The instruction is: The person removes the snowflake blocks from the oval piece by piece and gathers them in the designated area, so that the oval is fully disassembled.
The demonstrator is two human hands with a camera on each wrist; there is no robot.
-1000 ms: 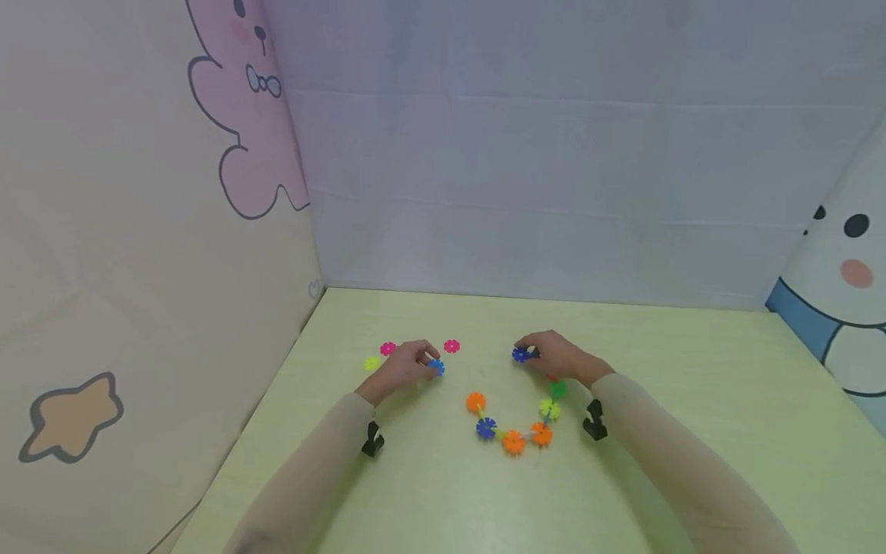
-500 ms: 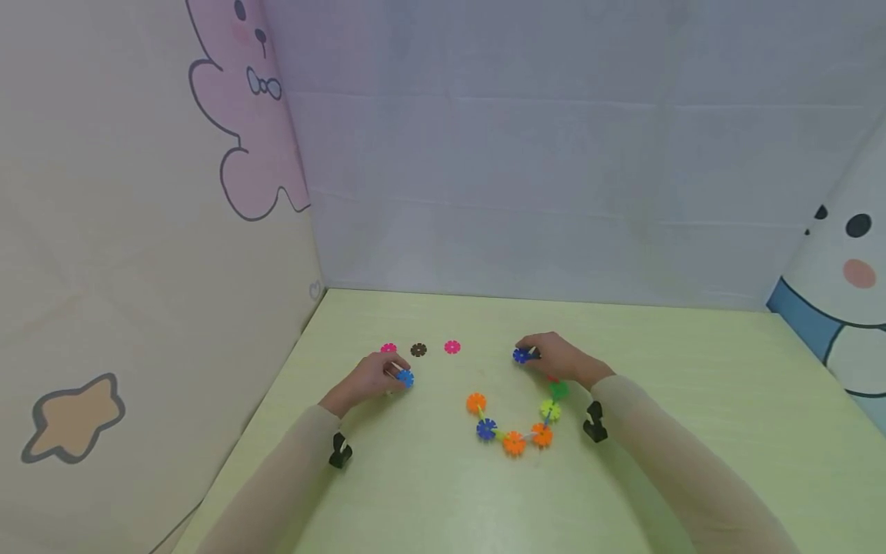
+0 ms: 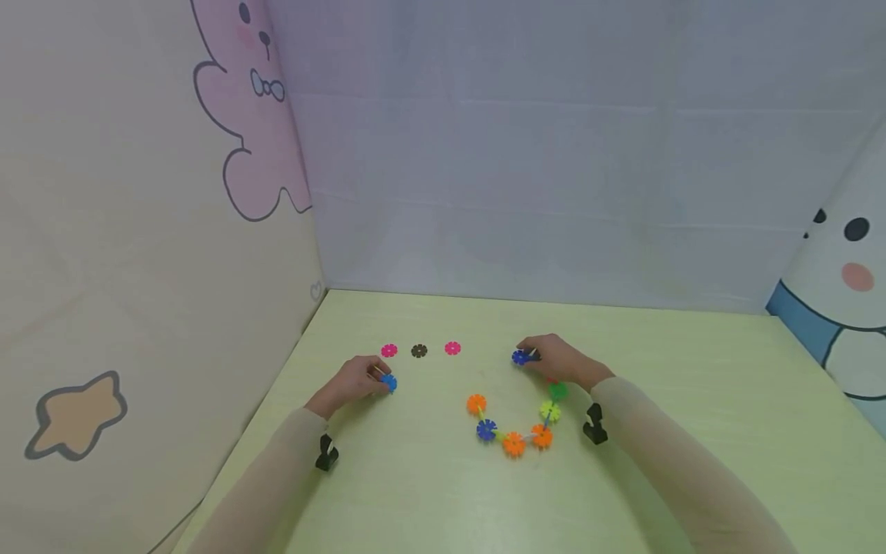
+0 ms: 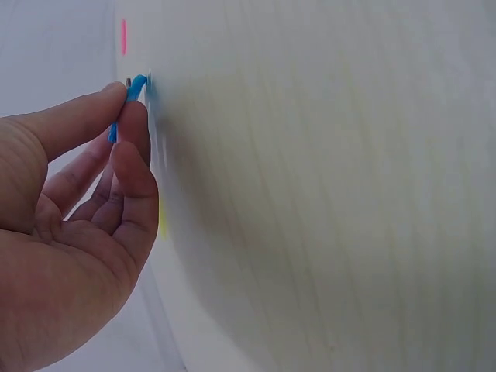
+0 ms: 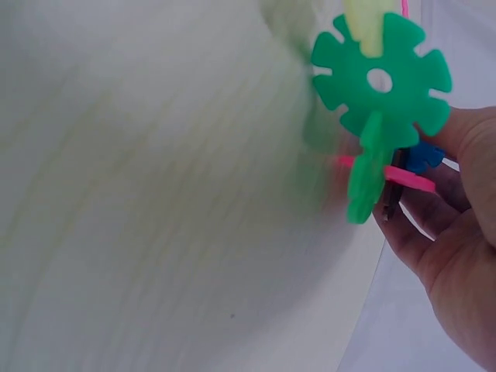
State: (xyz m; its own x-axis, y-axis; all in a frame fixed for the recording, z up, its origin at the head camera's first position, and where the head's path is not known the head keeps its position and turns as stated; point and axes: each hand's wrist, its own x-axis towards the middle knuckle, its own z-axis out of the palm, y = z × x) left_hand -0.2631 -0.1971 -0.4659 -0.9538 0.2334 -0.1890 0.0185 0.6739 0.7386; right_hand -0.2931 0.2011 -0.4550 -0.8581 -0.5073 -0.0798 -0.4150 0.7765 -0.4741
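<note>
My left hand (image 3: 355, 378) pinches a light-blue snowflake disc (image 3: 390, 383) between thumb and forefinger, low over the left of the table. The left wrist view shows this disc (image 4: 136, 87) edge-on, and a sliver of a yellow disc (image 4: 162, 217) behind the fingers. A curved chain of interlocked snowflake discs (image 3: 514, 444) lies at the middle. At its far end my right hand (image 3: 556, 358) grips the chain by a dark-blue disc (image 3: 520, 358). Seen from the right wrist, green discs (image 5: 407, 89), a pink disc (image 5: 411, 179) and a dark disc (image 5: 394, 186) join there, partly covered by fingers.
Behind the left hand, a pink disc (image 3: 389, 351), a brown disc (image 3: 418, 351) and another pink disc (image 3: 453, 348) lie in a row on the pale table (image 3: 429, 500). A curtain (image 3: 554, 192) hangs along the back edge, with a printed cloth (image 3: 159, 269) at the left.
Carrying the light-blue disc, my left hand has moved left and nearer, uncovering the brown disc and hiding the yellow one from the head view. The right hand and chain have stayed put.
</note>
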